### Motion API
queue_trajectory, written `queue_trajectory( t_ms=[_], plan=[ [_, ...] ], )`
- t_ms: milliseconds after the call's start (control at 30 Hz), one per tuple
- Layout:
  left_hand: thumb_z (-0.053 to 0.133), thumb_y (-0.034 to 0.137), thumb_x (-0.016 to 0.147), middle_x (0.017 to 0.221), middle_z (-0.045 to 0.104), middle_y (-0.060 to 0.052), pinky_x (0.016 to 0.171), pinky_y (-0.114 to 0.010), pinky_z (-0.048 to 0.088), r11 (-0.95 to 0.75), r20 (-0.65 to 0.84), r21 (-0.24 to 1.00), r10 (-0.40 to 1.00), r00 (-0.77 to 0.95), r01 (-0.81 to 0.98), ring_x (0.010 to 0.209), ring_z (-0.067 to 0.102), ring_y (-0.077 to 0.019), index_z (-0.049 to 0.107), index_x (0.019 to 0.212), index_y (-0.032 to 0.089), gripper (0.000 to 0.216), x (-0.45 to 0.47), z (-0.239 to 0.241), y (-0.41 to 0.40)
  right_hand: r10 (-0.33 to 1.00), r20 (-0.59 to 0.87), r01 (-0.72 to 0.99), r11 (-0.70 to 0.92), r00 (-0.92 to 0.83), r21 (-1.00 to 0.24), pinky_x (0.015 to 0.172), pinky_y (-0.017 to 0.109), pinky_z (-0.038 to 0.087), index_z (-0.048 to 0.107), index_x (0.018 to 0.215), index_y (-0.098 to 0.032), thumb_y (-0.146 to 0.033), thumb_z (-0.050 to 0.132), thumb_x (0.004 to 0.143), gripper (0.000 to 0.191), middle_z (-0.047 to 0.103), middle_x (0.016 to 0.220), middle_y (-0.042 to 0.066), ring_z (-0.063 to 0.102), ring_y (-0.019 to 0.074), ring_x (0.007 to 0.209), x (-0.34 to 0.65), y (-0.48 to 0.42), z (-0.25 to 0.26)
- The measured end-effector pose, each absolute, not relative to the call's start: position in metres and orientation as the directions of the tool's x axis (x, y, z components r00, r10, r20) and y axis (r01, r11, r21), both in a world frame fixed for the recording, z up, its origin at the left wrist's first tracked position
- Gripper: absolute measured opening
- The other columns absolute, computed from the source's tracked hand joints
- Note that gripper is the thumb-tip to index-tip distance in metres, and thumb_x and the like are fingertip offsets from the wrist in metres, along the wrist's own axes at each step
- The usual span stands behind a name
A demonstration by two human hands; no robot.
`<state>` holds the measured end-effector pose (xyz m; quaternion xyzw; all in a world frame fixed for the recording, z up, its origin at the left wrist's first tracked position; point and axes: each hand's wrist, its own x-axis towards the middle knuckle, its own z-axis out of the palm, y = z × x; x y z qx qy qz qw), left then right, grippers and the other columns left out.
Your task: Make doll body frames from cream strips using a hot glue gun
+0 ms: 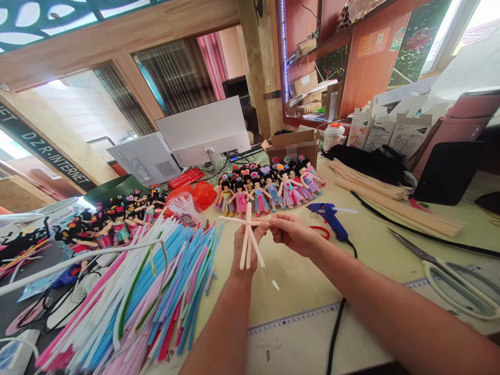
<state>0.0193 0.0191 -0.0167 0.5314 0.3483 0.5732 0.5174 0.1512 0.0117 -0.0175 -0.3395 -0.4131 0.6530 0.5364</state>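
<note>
My left hand (246,245) is closed around a small figure frame of pale cream pipe cleaners (248,237), held upright above the table. My right hand (291,233) pinches the right end of the frame's crosswise arm piece. The frame has a vertical stem, a horizontal bar and splayed legs hanging below my left fingers. A blue glue gun (330,219) lies on the table just right of my right hand, with its black cord running toward me.
A big heap of coloured pipe cleaners (136,307) fills the left. Rows of finished small dolls (269,190) stand behind my hands and more dolls (113,221) at left. Wooden sticks (394,200), large scissors (449,276), a monitor (203,130) and a cardboard box (292,146) surround the yellow-green table (304,291).
</note>
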Motion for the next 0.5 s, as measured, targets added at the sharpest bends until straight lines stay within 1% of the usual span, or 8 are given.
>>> queue_trajectory(
  t_ms=[100,167,233,300,400,500],
  plan=[
    [0.080,0.032,0.060,0.065,0.062,-0.001,0.067,-0.029,0.043,-0.182,0.211,0.951,0.973,0.093,-0.248,0.066,0.053,-0.0137,0.069,0.069,0.017,0.020,0.020,-0.015,0.018,0.987,0.048,-0.423,-0.022,-0.155,-0.906,0.049,0.024,0.027,0.049,0.059,-0.019,-0.043,0.074,0.064,0.035,0.047,0.051,-0.005,0.038,0.0070,0.047,0.149,0.011,-0.017],
    [0.080,0.030,0.057,0.063,0.060,0.001,0.063,-0.026,0.041,-0.113,0.142,0.948,0.987,0.078,-0.298,0.061,0.050,-0.0107,0.068,0.071,0.017,0.023,0.020,-0.014,0.018,0.992,0.073,-0.382,0.029,-0.102,-0.924,0.049,0.024,0.027,0.048,0.058,-0.019,-0.044,0.073,0.063,0.035,0.046,0.049,-0.006,0.037,0.0072,0.047,0.149,0.012,-0.017],
    [0.080,0.028,0.053,0.062,0.058,0.003,0.058,-0.023,0.038,-0.034,0.052,0.929,0.998,0.040,-0.368,0.057,0.048,-0.0085,0.066,0.076,0.017,0.029,0.019,-0.014,0.019,0.995,0.095,-0.313,0.086,-0.014,-0.946,0.049,0.025,0.026,0.049,0.059,-0.020,-0.044,0.071,0.064,0.033,0.045,0.049,-0.006,0.037,0.0077,0.048,0.151,0.014,-0.017],
    [0.077,0.027,0.052,0.064,0.057,0.003,0.054,-0.022,0.036,0.020,-0.037,0.902,0.999,-0.031,-0.430,0.056,0.049,-0.0084,0.063,0.079,0.018,0.032,0.017,-0.015,0.022,0.988,0.125,-0.231,0.144,0.094,-0.962,0.049,0.025,0.027,0.049,0.060,-0.020,-0.044,0.068,0.066,0.031,0.046,0.051,-0.005,0.037,0.0085,0.049,0.155,0.018,-0.019],
    [0.072,0.029,0.055,0.071,0.058,0.002,0.054,-0.023,0.036,0.054,-0.157,0.880,0.971,-0.181,-0.472,0.060,0.051,-0.0094,0.057,0.078,0.019,0.029,0.012,-0.015,0.028,0.956,0.192,-0.111,0.220,0.221,-0.969,0.049,0.025,0.027,0.048,0.062,-0.021,-0.045,0.063,0.070,0.030,0.045,0.055,-0.004,0.036,0.0095,0.050,0.162,0.024,-0.023],
    [0.068,0.033,0.062,0.077,0.057,0.003,0.055,-0.022,0.036,0.049,-0.195,0.897,0.936,-0.293,-0.439,0.066,0.052,-0.0093,0.055,0.077,0.020,0.024,0.010,-0.014,0.031,0.917,0.283,0.001,0.295,0.281,-0.956,0.049,0.026,0.027,0.048,0.064,-0.021,-0.044,0.059,0.074,0.027,0.042,0.056,-0.004,0.034,0.0106,0.051,0.167,0.027,-0.025]
  ],
)
